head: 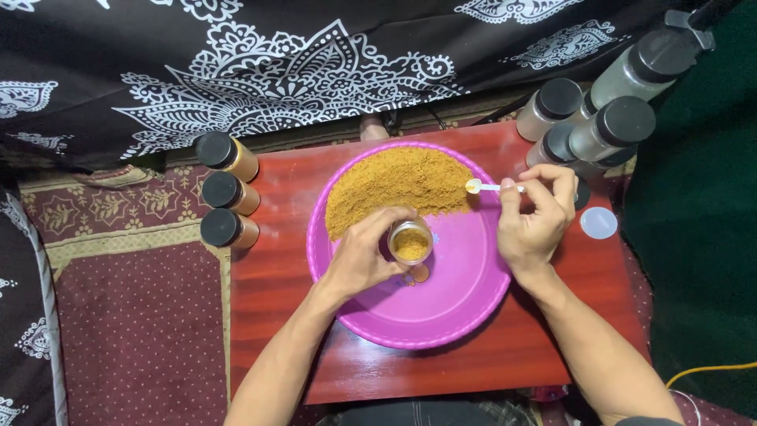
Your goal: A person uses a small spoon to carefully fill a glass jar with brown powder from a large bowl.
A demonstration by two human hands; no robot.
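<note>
A pink round basin [441, 315] sits on a small red wooden table [276, 308]. A heap of orange-brown powder [398, 185] fills its far side. My left hand [363, 256] grips a small clear jar [411, 242] partly filled with the powder, held over the basin. Pinched in my right hand [536, 213] is a small white plastic spoon [481, 187], its bowl at the right edge of the heap.
Three filled jars with black lids [225, 189] lie along the table's left edge. Several clear empty jars with black lids [607, 118] stand at the far right corner. A white round lid [598, 222] lies right of my hand. Patterned dark cloth hangs behind; red carpet lies below.
</note>
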